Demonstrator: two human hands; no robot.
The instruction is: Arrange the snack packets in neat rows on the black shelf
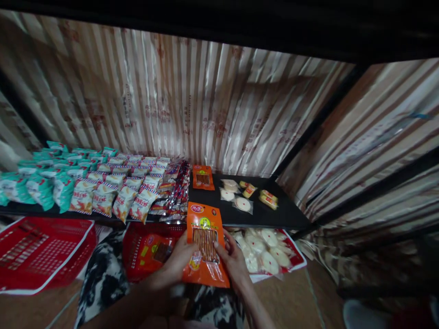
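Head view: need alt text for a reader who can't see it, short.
The left hand and right hand hold an orange snack packet upright before a black shelf. The shelf carries rows of teal packets and red-and-white packets, plus a second orange packet; a red basket sits lower left.

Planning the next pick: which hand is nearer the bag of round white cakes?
Right. The right hand, on the orange snack packet, sits beside the bag of round white cakes; the left hand holds the packet's far edge.
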